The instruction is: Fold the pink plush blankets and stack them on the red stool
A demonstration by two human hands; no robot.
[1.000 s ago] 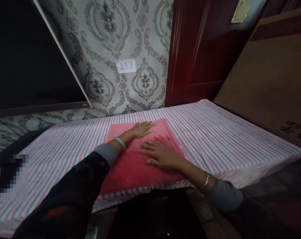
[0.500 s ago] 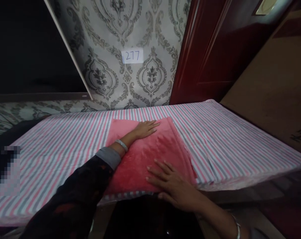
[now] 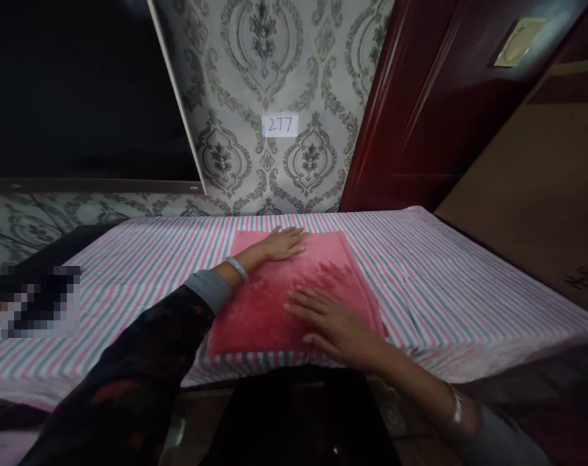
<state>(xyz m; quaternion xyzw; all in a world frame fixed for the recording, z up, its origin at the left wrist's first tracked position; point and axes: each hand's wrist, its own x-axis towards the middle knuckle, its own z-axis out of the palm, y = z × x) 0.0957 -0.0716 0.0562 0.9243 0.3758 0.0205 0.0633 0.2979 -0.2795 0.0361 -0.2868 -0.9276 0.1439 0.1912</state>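
A folded pink-red plush blanket (image 3: 269, 310) lies flat near the front edge of the table. My left hand (image 3: 283, 244) rests on its far part, palm down with fingers spread. Over the near right part is my right hand (image 3: 335, 327), fingers stretched out, palm toward the plush. Darker and lighter patches mark the pile between the two hands. Neither hand grips anything. Folded layers show along the blanket's right side.
A pink, grey and white striped cloth (image 3: 454, 278) covers the table. Behind it is a patterned wall with a paper marked 277 (image 3: 280, 124). A dark screen (image 3: 80, 90) hangs at left; a red-brown door (image 3: 410, 116) and a large cardboard box (image 3: 531, 194) stand at right.
My right hand has moved slightly away from me over the blanket. My left hand stays near its far edge, slightly farther left on it. The camera view has shifted.
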